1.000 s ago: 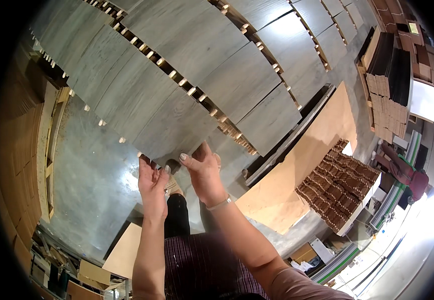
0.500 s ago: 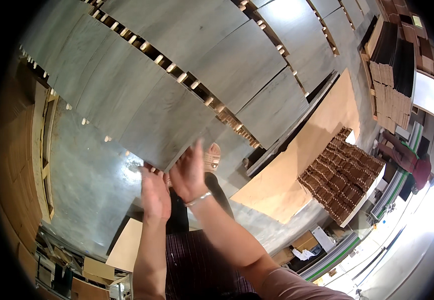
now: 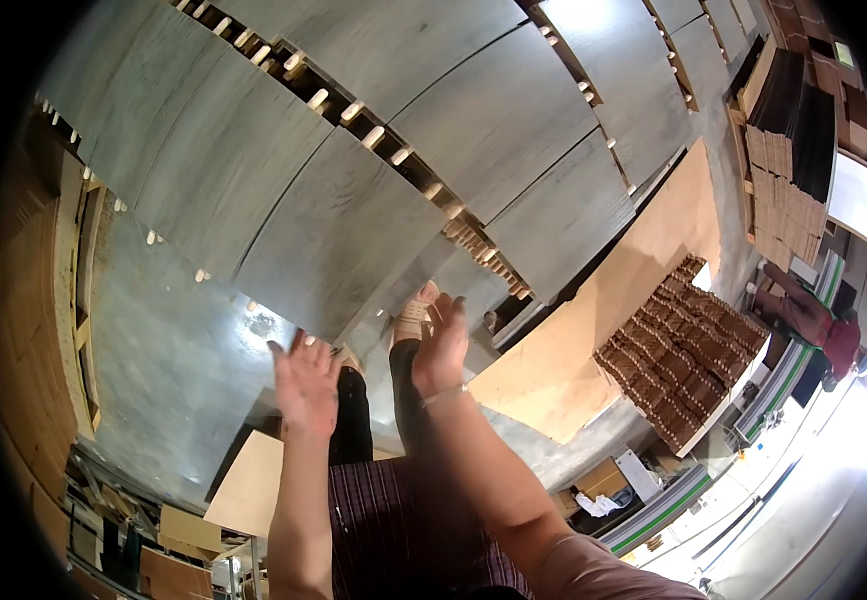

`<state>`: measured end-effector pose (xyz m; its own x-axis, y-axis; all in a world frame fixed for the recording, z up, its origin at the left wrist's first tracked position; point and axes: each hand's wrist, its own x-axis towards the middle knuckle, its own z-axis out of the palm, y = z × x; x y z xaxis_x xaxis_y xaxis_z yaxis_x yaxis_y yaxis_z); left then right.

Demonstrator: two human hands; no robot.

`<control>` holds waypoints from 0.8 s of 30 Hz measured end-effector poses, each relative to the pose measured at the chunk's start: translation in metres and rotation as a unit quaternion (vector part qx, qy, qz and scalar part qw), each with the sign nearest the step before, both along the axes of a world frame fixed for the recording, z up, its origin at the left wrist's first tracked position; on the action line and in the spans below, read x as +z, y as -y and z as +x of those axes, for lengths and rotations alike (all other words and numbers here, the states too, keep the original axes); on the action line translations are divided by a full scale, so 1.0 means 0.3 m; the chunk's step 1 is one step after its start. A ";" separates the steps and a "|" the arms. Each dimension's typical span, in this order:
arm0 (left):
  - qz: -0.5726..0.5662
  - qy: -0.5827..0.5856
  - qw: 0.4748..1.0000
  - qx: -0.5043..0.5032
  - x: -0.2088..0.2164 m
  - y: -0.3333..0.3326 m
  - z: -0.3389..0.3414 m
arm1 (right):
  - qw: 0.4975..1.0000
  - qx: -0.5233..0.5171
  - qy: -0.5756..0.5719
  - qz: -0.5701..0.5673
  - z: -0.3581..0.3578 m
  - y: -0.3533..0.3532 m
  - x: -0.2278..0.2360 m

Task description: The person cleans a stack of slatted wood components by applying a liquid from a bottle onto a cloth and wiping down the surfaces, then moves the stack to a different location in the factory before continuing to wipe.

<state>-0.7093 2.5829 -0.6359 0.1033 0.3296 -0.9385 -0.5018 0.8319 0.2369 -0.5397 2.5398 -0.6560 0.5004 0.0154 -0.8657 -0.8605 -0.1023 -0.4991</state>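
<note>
My left hand [image 3: 306, 388] hovers with fingers spread and nothing in it, just short of the near corner of a grey wood-grain panel [image 3: 344, 235]. To its right, my right hand [image 3: 441, 348] is raised, fingers stretched and apart, also holding nothing. It hangs over my sandalled foot [image 3: 412, 312]. The grey panels lie in stacks side by side. Pale wooden pegs [image 3: 374, 137] stick out from the edges in the gaps between stacks. Neither hand appears to touch a panel.
A tan board [image 3: 544, 390] lies on the floor to the right, beside a pile of brown ridged pieces [image 3: 684, 350]. Stacked flat sheets [image 3: 789, 170] stand at the far right. Another person [image 3: 839, 345] is at the right edge. A wooden pallet frame [image 3: 84, 310] is at left.
My hands have moved apart, the right one going rightward away from the panel corner. The left fingers are more spread. My feet show more, and the view has shifted slightly.
</note>
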 end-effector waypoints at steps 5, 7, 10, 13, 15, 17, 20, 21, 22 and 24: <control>-0.044 0.000 0.999 0.011 -0.392 0.167 0.032 | 0.993 -0.001 -0.087 0.085 0.074 0.126 -0.398; 0.007 0.015 1.000 -0.019 -0.432 0.140 0.122 | 0.988 0.004 -0.056 0.144 0.098 0.100 -0.512; 0.048 0.026 0.998 -0.017 -0.369 0.047 0.187 | 0.978 0.005 -0.118 0.170 0.077 0.004 -0.452; 0.053 0.059 0.995 0.058 -0.332 -0.002 0.255 | 0.974 0.027 -0.123 0.187 0.090 -0.001 -0.421; 0.016 0.030 0.999 0.043 -0.271 -0.033 0.310 | 0.982 0.008 -0.109 0.152 0.116 0.023 -0.453; 0.048 0.000 0.998 -0.050 -0.274 -0.005 0.288 | 0.998 0.039 -0.042 -0.008 0.140 0.033 -0.454; 0.016 0.002 0.997 -0.080 -0.529 0.225 0.041 | 0.981 0.108 -0.023 -0.157 0.117 -0.018 -0.307; 0.021 -0.060 0.987 -0.149 -0.529 0.232 -0.056 | 0.982 0.141 0.048 -0.111 0.095 -0.023 -0.218; 0.026 -0.120 0.968 -0.218 -0.512 0.237 -0.111 | 0.977 0.168 0.119 -0.059 0.074 -0.037 -0.120; 0.036 -0.135 0.940 -0.312 -0.382 0.230 -0.137 | 0.969 0.200 0.143 0.034 0.062 -0.127 0.080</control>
<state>-0.7505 2.5139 -0.7505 0.0595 0.3476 -0.9357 0.1657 0.9210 0.3527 -0.5211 2.5780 -0.6319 0.6622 0.3090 -0.6827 -0.5842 -0.3577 -0.7286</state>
